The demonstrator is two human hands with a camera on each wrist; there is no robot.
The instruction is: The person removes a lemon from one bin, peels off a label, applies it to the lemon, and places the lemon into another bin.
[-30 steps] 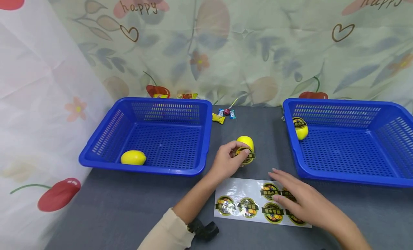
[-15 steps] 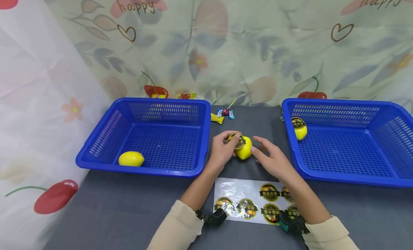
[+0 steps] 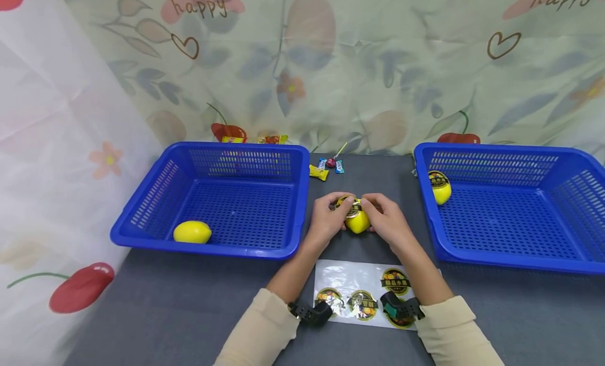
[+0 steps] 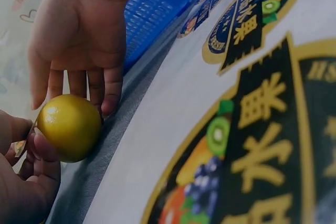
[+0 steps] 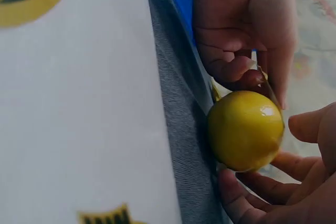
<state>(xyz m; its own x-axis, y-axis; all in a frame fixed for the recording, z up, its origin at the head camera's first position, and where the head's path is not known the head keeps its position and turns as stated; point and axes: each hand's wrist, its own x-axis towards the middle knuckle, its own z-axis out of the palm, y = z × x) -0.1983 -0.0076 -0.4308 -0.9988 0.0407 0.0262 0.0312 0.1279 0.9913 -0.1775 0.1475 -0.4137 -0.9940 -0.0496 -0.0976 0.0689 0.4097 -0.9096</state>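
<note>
Between both hands, just beyond the sticker sheet (image 3: 347, 271), is a yellow lemon (image 3: 357, 223). My left hand (image 3: 326, 219) pinches a round black-and-gold sticker (image 3: 353, 209) between thumb and fingers at its left edge, with the sticker lying over the lemon's upper side. My right hand (image 3: 388, 221) holds the lemon from the right, its thumb by the sticker's right edge. In the right wrist view, right-hand fingers (image 5: 268, 187) curl under the lemon, and the sticker stands edge-on along the lemon's far side. How much of it sticks down cannot be seen.
A blue basket (image 3: 208, 249) on the left holds a plain lemon (image 3: 192, 232). In the right blue basket (image 3: 515, 264) is a lemon (image 3: 441, 194) bearing a similar sticker. Wrapped sweets (image 3: 319, 173) and a lollipop (image 3: 331, 163) lie behind, near the patterned curtain (image 3: 359, 82).
The right hand has come from above the sticker sheet to the lemon and now holds it. The left hand has brought the sticker onto the lemon. Baskets and sheet stay put.
</note>
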